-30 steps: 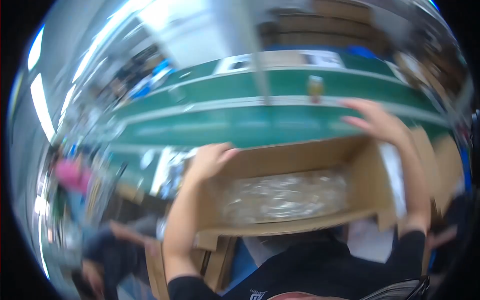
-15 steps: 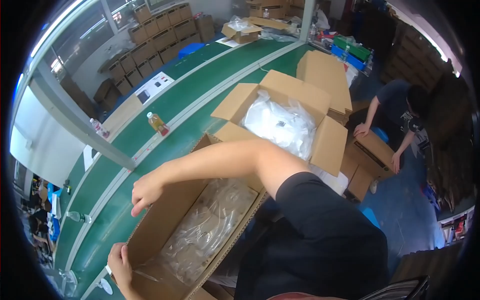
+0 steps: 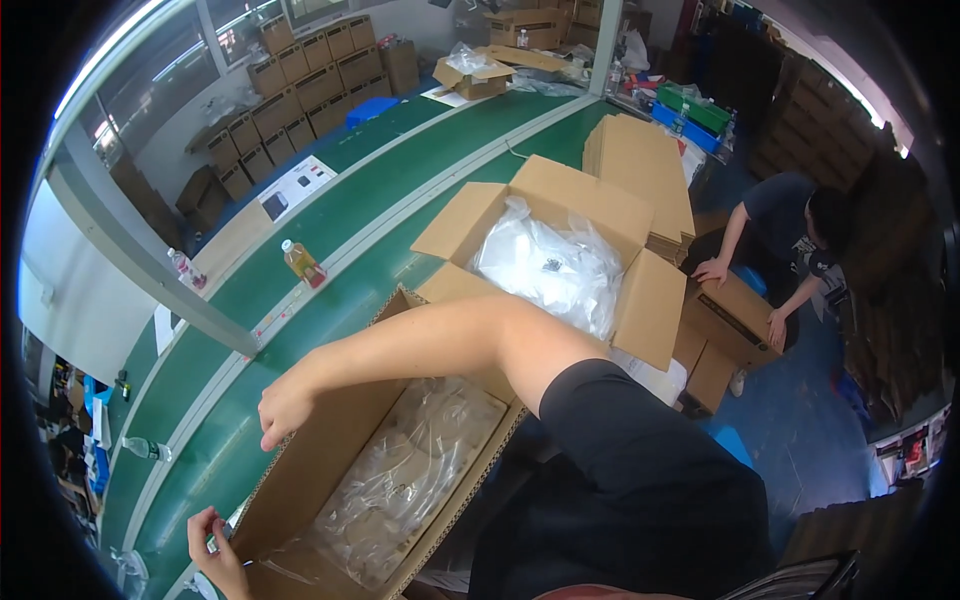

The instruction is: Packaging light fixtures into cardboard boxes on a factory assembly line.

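Note:
A long open cardboard box [image 3: 300,480] stands tilted in front of me, with clear plastic wrapping [image 3: 400,490] over flat brown packing inside. My right arm reaches across the box. My right hand [image 3: 287,402] is at its far left wall with the fingers curled down; what they hold, if anything, is hidden. My left hand [image 3: 218,560] is at the box's near left corner, its fingers closed around a small whitish and green thing too small to name. Beyond my right arm stands an open carton [image 3: 648,318] holding a white bagged item [image 3: 550,262].
A drink bottle [image 3: 303,264] and a clear bottle [image 3: 147,448] are on the green table [image 3: 380,245]. Flat cardboard sheets [image 3: 640,165] are stacked behind the carton. At right, a co-worker [image 3: 775,215] bends over a closed box [image 3: 740,310]. Cartons [image 3: 310,90] are piled at the back.
My left hand has shifted left and down, off the box's edge, and its small object now shows. My right hand stays nearly in place. The view has shifted slightly.

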Available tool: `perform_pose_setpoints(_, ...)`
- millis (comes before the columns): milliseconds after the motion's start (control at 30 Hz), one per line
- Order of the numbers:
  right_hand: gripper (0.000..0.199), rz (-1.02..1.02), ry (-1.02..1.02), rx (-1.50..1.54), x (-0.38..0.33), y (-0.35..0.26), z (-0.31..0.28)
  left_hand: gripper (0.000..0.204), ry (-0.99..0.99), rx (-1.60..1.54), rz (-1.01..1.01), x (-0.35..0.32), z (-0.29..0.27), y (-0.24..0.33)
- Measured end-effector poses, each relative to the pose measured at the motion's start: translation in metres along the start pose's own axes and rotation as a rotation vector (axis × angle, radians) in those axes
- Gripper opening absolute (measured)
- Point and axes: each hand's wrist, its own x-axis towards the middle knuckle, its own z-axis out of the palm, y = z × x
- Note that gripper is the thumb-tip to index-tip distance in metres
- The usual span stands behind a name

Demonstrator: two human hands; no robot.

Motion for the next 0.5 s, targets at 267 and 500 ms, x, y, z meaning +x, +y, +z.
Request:
perform_pose_setpoints(267, 0.057, -0.087, -0.012, -0.012, 0.008, 0.004, 0.002, 0.018, -0.073, 0.032, -0.048, 0.000, 0.000, 0.038)
perform_pose_setpoints(500, 0.058, -0.017, -0.136, 0.064, 0.008, -0.008, -0.005, 0.020, 0.002, 0.118, -0.086, -0.003, -0.004, 0.044)
